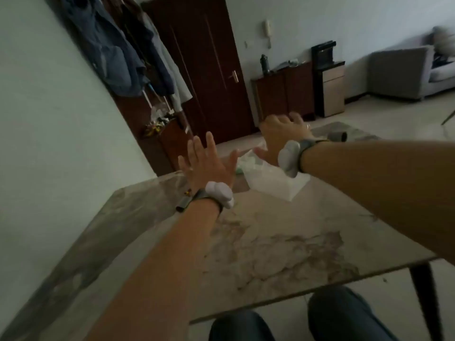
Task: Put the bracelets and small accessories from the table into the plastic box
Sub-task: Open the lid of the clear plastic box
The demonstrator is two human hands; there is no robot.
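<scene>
A translucent plastic box (273, 182) stands on the marble table (270, 242) near its far side, partly hidden behind my right wrist. My left hand (206, 163) is stretched out flat with fingers spread, just left of the box, holding nothing. My right hand (283, 134) reaches over and beyond the box, fingers apart and blurred. A small dark and yellow accessory (188, 192) lies by my left wrist near the table's left edge. A grey roll-like object (337, 136) sits at the far right of the table. No bracelets are clearly visible.
The table's left edge runs along a pale wall. Beyond the table are a dark wooden door (209, 70), a low cabinet (283, 92), hanging coats (118, 45) and a grey sofa (403, 70). My knees (295, 321) are below the near table edge.
</scene>
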